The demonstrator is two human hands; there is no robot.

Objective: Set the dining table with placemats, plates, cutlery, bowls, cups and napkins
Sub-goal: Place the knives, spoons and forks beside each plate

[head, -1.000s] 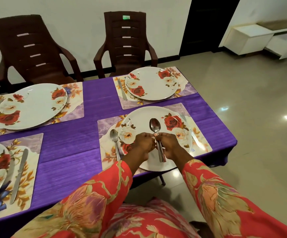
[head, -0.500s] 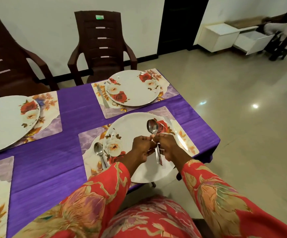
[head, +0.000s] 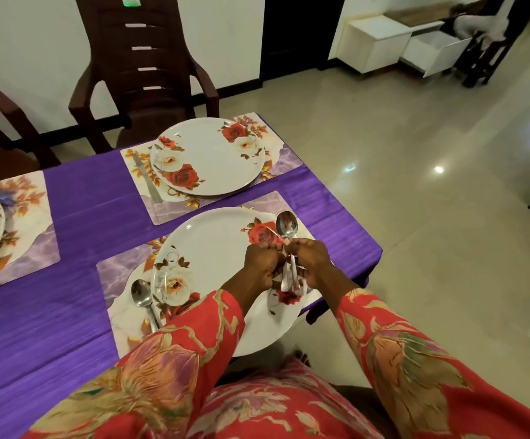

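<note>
Both hands meet over the near plate's right side. Left hand and right hand have fingers curled, each pinching a small bundle of steel cutlery between them; 1 shiny spoon bowl sticks up past the knuckles, handles hanging down between the palms. How many pieces are in the bundle cannot be told.

Below them: round white plate with red and cream rose print, sitting on a rectangular floral placemat with lilac marbling. A second steel spoon lies on that mat, just beside the plate's left rim.

Far setting: matching rose plate on its own floral placemat, a steel knife on the mat left of the plate.

Purple tablecloth covers the table. Third mat and plate partly visible at the left edge. Dark brown plastic armchair stands behind the far setting.
</note>
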